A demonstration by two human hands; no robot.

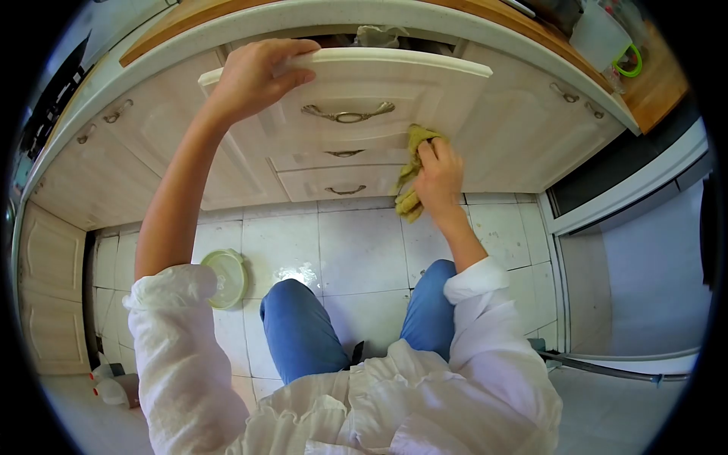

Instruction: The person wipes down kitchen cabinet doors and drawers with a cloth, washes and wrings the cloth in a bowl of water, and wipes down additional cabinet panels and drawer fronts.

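Note:
My left hand (pixel 262 76) grips the top edge of a pulled-out drawer (pixel 326 80), with fingers over the rim and thumb along its front. The drawer's cream front carries an ornate metal handle (pixel 349 113). A crumpled yellow-green cloth (pixel 415 155) is bunched in my right hand (pixel 440 178), near the lower right part of that front. Part of the cloth hangs below the hand. Inside the drawer, a clear plastic bag (pixel 379 36) shows; the rest of the contents is hidden.
Below are two more drawers with handles (pixel 345 189). A pale green basin (pixel 227 279) stands on the white tiled floor (pixel 360 243), left of my knees. Cabinet doors (pixel 531 121) flank the drawers. Bottles (pixel 115 388) stand lower left; a sliding door frame (pixel 561 265) is at right.

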